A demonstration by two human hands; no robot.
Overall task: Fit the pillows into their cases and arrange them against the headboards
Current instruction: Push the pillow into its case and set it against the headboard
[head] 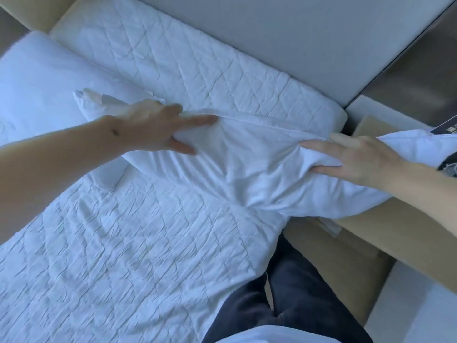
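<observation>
The soft white pillow in its cotton case (247,154) lies across the quilted white bed (123,231). Left hand (158,127) presses flat; right hand (346,157) grips the bunched end (casing apparently done). Next: placement against the grey padded headboard (284,40).

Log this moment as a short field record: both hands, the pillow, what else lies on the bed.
left hand: fingers spread, resting on the pillow's left part
right hand: grips a bunched fold of the pillowcase
pillow: white, cased, lying across the bed corner, creased
second pillow: lies to the left, near the headboard
bed cover: white, quilted, wrinkled
</observation>
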